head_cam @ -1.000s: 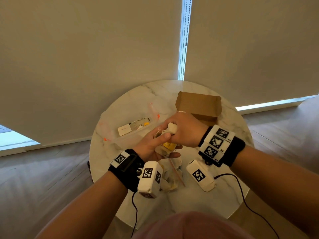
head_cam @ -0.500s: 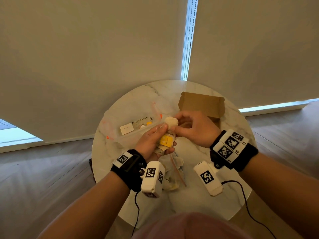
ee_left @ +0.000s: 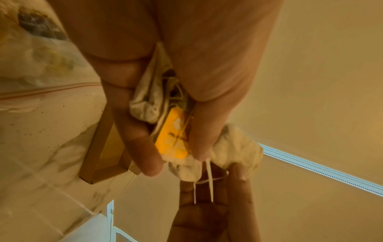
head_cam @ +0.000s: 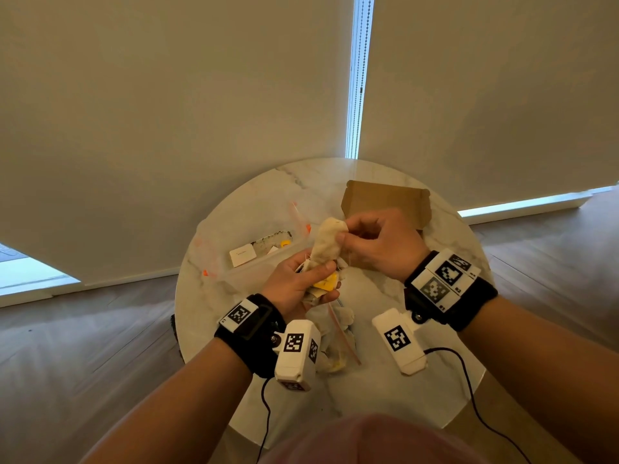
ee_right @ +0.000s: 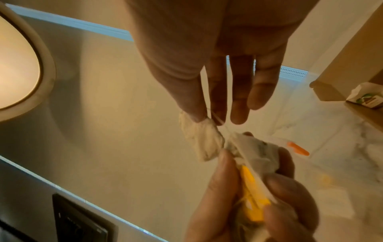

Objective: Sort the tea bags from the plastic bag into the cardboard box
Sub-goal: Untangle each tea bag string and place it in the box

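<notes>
Tea bags (head_cam: 326, 349) lie in a crumpled clear plastic bag (head_cam: 338, 336) on the round marble table (head_cam: 385, 406), nearest the person, under the wrists. Above it, the left hand (head_cam: 294, 286) clenches a bunch of tea bags with a yellow tag (ee_left: 173, 135) between thumb and fingers. The right hand (head_cam: 375, 242) pinches the top of 1 cream tea bag (head_cam: 328, 244), whose lower end is still in the left-hand bunch; white strings (ee_left: 209, 180) run from it toward the right palm. Compared with 0.5 s ago, the right hand is higher and the cream bag is stretched longer out of the bunch; 1.0 s ago both hands were pressed together lower over the table. Farther left, a 2nd clear zip bag (head_cam: 254, 252) with orange tabs holds a white card (head_cam: 243, 255) and loose dark bits. Farthest, the cardboard box (head_cam: 385, 202) stands open behind the right hand, lid flap up; in the right wrist view 1 paper packet (ee_right: 366, 98) lies inside it. Behind are closed roller blinds (head_cam: 167, 95).
</notes>
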Motion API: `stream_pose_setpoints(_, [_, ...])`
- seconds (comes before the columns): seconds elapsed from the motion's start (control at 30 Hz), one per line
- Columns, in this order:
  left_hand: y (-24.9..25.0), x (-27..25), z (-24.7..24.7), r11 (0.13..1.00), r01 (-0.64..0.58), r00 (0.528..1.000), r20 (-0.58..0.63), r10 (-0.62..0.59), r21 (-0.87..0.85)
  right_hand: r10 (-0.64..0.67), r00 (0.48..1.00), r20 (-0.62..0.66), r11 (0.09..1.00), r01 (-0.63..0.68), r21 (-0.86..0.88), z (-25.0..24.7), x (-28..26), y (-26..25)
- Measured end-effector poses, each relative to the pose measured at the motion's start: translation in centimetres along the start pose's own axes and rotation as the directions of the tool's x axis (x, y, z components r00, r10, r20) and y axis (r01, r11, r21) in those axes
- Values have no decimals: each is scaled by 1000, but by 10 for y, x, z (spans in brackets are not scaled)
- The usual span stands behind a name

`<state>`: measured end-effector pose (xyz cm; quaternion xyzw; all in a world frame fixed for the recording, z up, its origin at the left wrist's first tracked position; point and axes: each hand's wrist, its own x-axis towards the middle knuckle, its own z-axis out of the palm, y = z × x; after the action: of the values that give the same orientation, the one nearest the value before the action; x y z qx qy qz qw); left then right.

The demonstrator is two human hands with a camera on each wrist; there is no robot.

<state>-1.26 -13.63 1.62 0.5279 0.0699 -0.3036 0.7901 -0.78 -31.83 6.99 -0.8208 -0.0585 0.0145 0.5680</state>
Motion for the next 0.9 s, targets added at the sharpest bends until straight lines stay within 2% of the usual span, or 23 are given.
stream_pose_setpoints(0.1, [-2,0,-2,1000,-11,1000,-9,11,-23,-2,996,-88,998,8,66,-5,2,-7])
stream_pose_setpoints(0.23, [-2,-1,-5,999,-8,1000,-11,7,-43,8,993,-121,970,21,243,-13,4,-14])
stream_pose_setpoints(0.33, [0,-4,-7,999,-4,1000,-13,3,-44,16,983,-182,955,39,294,-19,4,-22])
stream_pose_setpoints(0.5, [1,-6,-7,998,25,999,-37,-27,-64,7,967,-254,982,41,183,-29,4,-19])
stream_pose_setpoints(0.63, [4,-6,-2,995,32,998,-50,-37,-97,21,989,-144,999,-17,30,-18,-3,3])
stream_pose_setpoints(0.73, [6,-5,0,992,36,996,-78,-45,-118,11,993,-120,998,-18,-62,-6,-9,15])
stream_pose_setpoints(0.9, [7,-3,1,988,53,990,-123,-71,-144,-58,994,-87,998,57,-13,0,-13,13])
